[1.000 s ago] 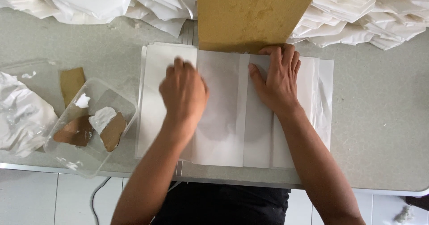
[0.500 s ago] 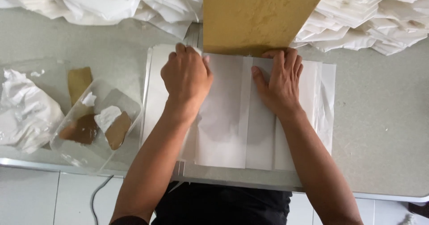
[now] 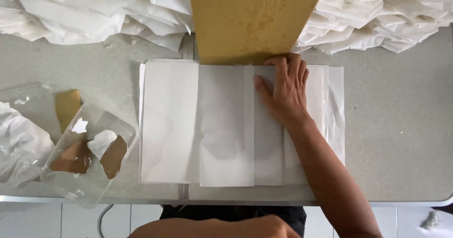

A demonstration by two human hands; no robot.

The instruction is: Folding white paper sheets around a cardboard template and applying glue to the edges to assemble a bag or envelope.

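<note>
A stack of white folded sheets (image 3: 188, 124) lies flat in the middle of the grey table (image 3: 396, 139). My right hand (image 3: 285, 89) rests palm down on the right part of the top sheet, fingers toward the far edge, holding nothing. Its fingertips touch the lower edge of a brown cardboard sheet (image 3: 252, 21) that lies beyond the stack. My left hand is out of sight; only part of that arm (image 3: 212, 226) shows at the bottom edge.
A clear plastic tray (image 3: 87, 124) with brown card scraps and white bits sits at the left, beside crumpled white material (image 3: 19, 143). Heaps of white folded sheets (image 3: 94, 11) line the far side. The table's near edge (image 3: 71, 199) runs along the bottom.
My left hand has lifted off the left part of the sheet and drawn back out of view. The right hand stays pressed on the right part.
</note>
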